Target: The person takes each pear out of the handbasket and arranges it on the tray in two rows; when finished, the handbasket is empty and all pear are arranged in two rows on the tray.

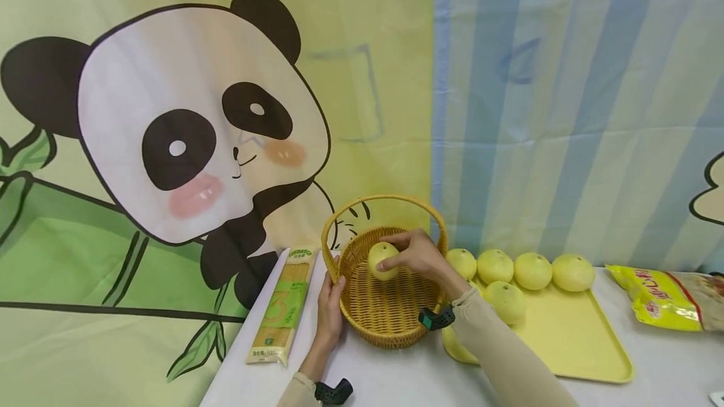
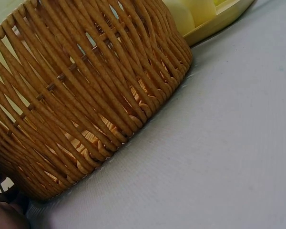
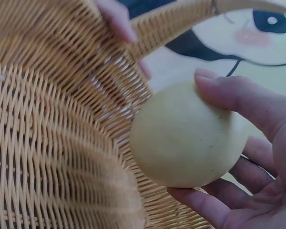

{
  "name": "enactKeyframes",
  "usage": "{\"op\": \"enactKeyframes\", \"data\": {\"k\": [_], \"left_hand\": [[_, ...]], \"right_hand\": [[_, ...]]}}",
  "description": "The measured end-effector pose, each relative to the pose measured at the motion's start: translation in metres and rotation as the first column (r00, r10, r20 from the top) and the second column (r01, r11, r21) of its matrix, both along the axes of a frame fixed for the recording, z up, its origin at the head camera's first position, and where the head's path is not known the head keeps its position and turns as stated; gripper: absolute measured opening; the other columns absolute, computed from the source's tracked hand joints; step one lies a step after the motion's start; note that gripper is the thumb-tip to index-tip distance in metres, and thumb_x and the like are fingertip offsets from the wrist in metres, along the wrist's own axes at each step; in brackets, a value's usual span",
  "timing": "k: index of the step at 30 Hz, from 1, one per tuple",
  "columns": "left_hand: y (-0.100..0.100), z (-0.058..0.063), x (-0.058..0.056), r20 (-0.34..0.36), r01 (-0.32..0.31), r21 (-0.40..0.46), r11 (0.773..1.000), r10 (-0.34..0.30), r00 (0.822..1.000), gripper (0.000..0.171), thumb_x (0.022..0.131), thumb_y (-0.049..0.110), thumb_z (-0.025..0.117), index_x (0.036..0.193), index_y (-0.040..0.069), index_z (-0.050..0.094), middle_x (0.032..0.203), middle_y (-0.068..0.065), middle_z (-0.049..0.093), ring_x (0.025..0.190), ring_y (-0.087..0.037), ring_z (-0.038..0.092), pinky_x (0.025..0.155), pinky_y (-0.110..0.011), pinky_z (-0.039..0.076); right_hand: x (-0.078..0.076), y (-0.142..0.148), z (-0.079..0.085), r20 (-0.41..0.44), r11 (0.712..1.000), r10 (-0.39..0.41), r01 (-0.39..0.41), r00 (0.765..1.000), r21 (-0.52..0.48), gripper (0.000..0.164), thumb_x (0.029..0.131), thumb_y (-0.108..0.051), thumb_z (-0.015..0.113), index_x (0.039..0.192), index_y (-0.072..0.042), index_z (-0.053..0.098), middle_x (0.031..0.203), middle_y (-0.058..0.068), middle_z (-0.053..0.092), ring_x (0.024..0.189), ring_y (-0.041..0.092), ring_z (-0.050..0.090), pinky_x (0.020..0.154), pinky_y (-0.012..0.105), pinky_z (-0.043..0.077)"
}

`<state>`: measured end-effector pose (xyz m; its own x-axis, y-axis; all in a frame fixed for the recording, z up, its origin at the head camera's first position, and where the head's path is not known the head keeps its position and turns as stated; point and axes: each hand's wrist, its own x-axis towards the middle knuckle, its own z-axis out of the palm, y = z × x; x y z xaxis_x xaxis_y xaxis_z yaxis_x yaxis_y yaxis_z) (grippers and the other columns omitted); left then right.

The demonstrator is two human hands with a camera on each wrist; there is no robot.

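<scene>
My right hand (image 1: 420, 255) holds a round, pale yellow pear (image 1: 383, 262) between thumb and fingers, over the inside of a wicker basket (image 1: 390, 316). In the right wrist view the pear (image 3: 181, 138) appears large in front of the woven wall, thumb on top and fingers beneath. My left hand (image 1: 329, 309) grips the basket's left side near the foot of its arched handle (image 1: 384, 198), thumb over the rim. The left wrist view is mostly filled by the basket's outer wall (image 2: 86, 95), standing on the white table; only a dark bit of hand shows at its lower left corner.
Right of the basket, a yellow tray (image 1: 571, 338) carries several more pears (image 1: 533, 271), partly behind my right forearm. A pack of dried noodles (image 1: 283, 306) lies left of the basket. At far right lies a yellow printed bag (image 1: 658, 297). A panda-printed curtain (image 1: 198, 112) hangs behind.
</scene>
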<state>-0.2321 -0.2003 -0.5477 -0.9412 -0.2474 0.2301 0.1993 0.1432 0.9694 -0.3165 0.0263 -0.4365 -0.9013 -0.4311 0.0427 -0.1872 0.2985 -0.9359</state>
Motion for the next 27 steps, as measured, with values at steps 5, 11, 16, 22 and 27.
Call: {"op": "enactKeyframes", "data": {"k": [5,11,16,22,27], "left_hand": [[-0.001,0.0,0.0,0.01,0.005,0.005,1.0,-0.005,1.0,0.058,0.114,0.039,0.042,0.169,0.022,0.032,0.173,-0.002,0.034,0.161,-0.023,0.029,0.132,-0.045,0.02],[0.001,0.002,0.0,0.015,0.003,0.0,1.0,-0.003,1.0,0.058,0.114,0.035,0.042,0.168,0.02,0.032,0.173,0.002,0.034,0.161,-0.021,0.029,0.132,-0.045,0.02],[-0.001,0.001,-0.001,0.006,0.011,0.004,1.0,-0.011,1.0,0.059,0.113,0.038,0.042,0.169,0.021,0.031,0.174,0.002,0.033,0.161,-0.021,0.029,0.132,-0.045,0.019],[-0.001,0.001,0.0,0.022,0.027,0.012,1.0,-0.027,0.999,0.057,0.114,0.039,0.041,0.169,0.027,0.03,0.173,0.005,0.033,0.161,-0.018,0.028,0.132,-0.043,0.019],[-0.002,-0.002,-0.001,0.022,0.028,0.009,1.0,-0.028,0.999,0.057,0.114,0.04,0.041,0.169,0.027,0.03,0.174,0.002,0.032,0.162,-0.021,0.028,0.133,-0.045,0.018]], "right_hand": [[0.016,0.007,0.019,-0.034,0.998,-0.01,0.008,0.999,-0.057,0.068,0.073,-0.028,0.1,0.134,-0.012,0.075,0.126,0.01,0.077,0.109,0.021,0.074,0.087,0.031,0.061],[0.04,0.024,0.036,-0.105,0.997,-0.008,0.0,0.994,-0.074,0.063,0.072,-0.035,0.099,0.13,-0.022,0.078,0.14,0.006,0.071,0.129,0.027,0.067,0.104,0.045,0.058],[0.06,0.04,0.047,-0.14,0.995,0.023,-0.036,0.99,-0.09,0.063,0.072,-0.034,0.099,0.131,-0.024,0.077,0.137,0.006,0.073,0.129,0.027,0.067,0.1,0.041,0.06],[0.077,0.067,0.05,-0.188,0.996,0.005,-0.021,0.982,-0.086,0.06,0.075,-0.03,0.098,0.13,-0.022,0.077,0.133,0.005,0.075,0.122,0.024,0.071,0.087,0.028,0.062],[0.085,0.1,0.042,-0.182,0.986,-0.012,-0.019,0.983,-0.168,0.059,0.079,-0.02,0.096,0.134,-0.012,0.075,0.136,0.013,0.073,0.113,0.022,0.076,0.082,0.034,0.066]]}}
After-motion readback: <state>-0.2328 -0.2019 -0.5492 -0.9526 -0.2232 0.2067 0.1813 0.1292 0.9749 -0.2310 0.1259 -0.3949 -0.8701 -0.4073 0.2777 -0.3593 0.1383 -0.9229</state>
